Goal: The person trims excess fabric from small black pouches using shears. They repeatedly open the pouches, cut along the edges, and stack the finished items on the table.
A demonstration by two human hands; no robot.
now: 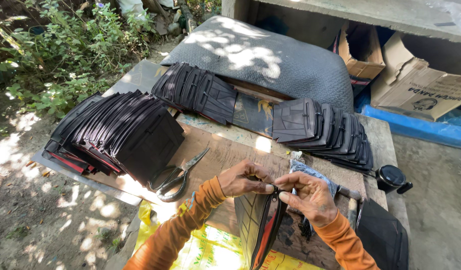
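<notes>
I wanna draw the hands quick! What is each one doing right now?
Left hand: closed, pinching the top of the black pouch.
Right hand: closed, pinching the same pouch at its zipper end.

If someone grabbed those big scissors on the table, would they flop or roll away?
The scissors look like metal, so probably stiff and fairly heavy for their size. They lie flat on the wooden board, so rolling seems unlikely. Their smooth handles might slide if pushed.

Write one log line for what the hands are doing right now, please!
left hand: pinching top of black pouch | right hand: pinching same top, at zipper end | scissors: lying on table, left of hands
</notes>
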